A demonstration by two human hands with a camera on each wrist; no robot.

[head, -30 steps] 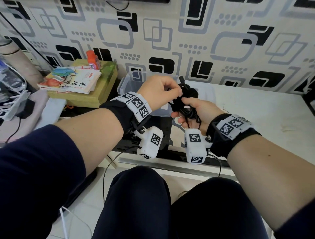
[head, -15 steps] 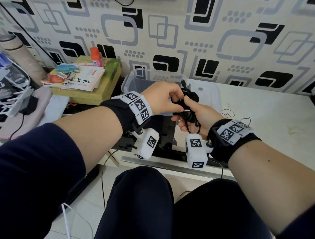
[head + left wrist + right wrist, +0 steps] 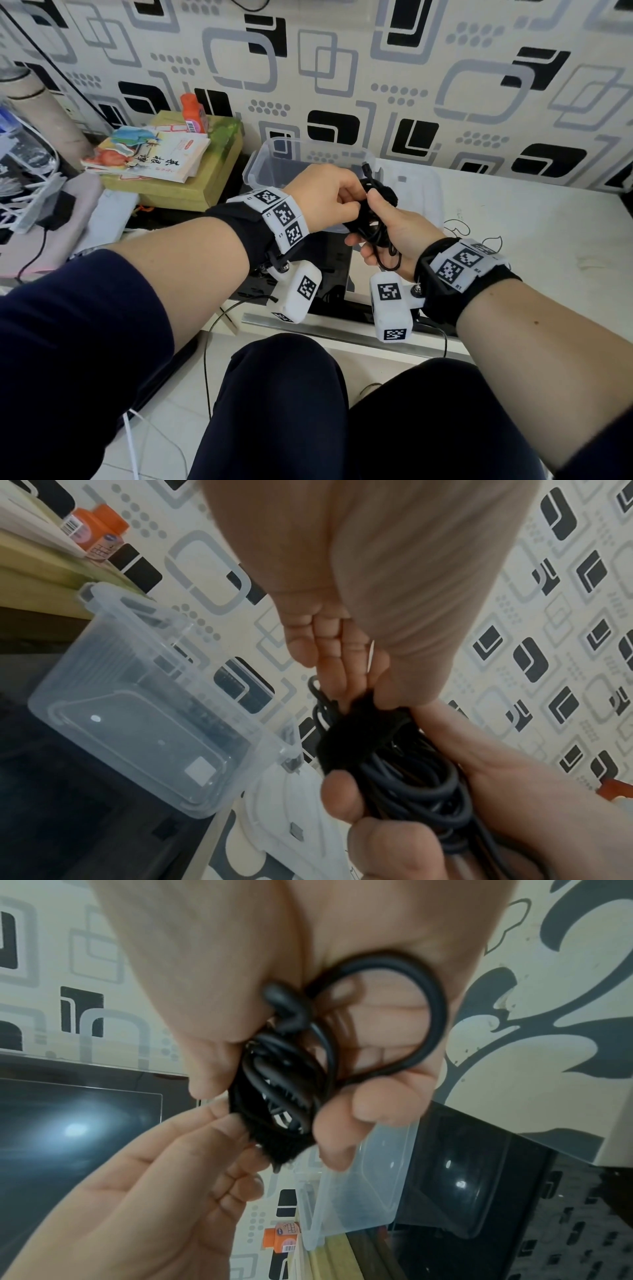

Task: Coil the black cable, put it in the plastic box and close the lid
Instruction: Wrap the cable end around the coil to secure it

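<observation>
We hold the coiled black cable [image 3: 371,222] in mid-air just in front of the open plastic box [image 3: 274,164], which stands on the dark surface against the patterned wall [image 3: 376,68]. Our right hand [image 3: 394,233] is curled round the bundle, thumb on one side and fingers on the other, with the loops lying across the palm; in the right wrist view one loop [image 3: 394,1010] arcs out over the palm. Our left hand [image 3: 322,202] meets it from the box side, its fingertips [image 3: 339,674] pinching the fuzzy black strap [image 3: 356,734] that wraps the coil's upper end. One short cable end [image 3: 367,170] sticks up above the bundle, towards the box.

The box is clear and holds nothing that we can make out; its lid [image 3: 411,192] lies flat just to the right of it, on the white tabletop [image 3: 531,240]. To the left of the box sits a green carton [image 3: 191,192] bearing a stack of books [image 3: 154,161] and an orange bottle [image 3: 191,113]. Nearer to us than the box, a thin dark lead [image 3: 209,359] hangs from the table edge towards the floor, beside our knees [image 3: 291,394]. Both wrists carry black bands with white marker blocks [image 3: 284,219].
</observation>
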